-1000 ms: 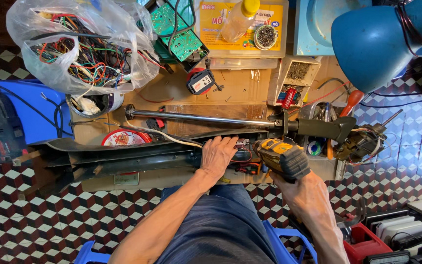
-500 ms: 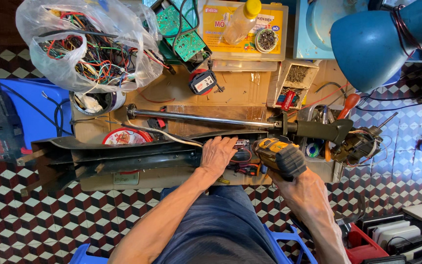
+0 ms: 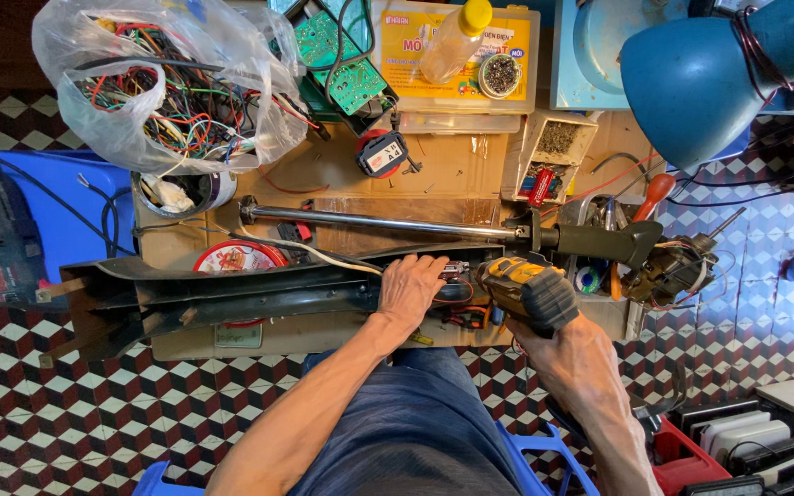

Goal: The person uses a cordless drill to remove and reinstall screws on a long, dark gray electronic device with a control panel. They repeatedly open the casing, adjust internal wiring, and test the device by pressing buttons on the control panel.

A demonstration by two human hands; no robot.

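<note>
Yellow and black cordless drill [image 3: 527, 292] gripped in the right hand [image 3: 573, 360], fingers wrapped shut around the handle, body lying roughly level with its nose aimed left toward the right end of a long dark housing [image 3: 232, 294]. Left hand [image 3: 408, 288] pressed flat on that housing just beside the drill's nose, fingers spread slightly and curled over the top edge, clamped on nothing but the part's surface. Housing stretched left to right across the near edge of the cardboard-covered bench [image 3: 452, 170], long axis running sideways, left end overhanging the checkered floor tiles [image 3: 39, 432]. Behind it, nearly parallel, a slim metal shaft [image 3: 388, 223] ending at the right in a dark angled head [image 3: 599, 243] and a bundle of wired motor parts [image 3: 673, 271]. Red round tin [image 3: 236, 259] partly hidden under the housing. Further back, a clear bag of tangled coloured wires [image 3: 167, 87], green circuit boards [image 3: 342, 64], a small red tape measure [image 3: 383, 153]. Blue lamp shade [image 3: 700, 78] looming at upper right.
</note>
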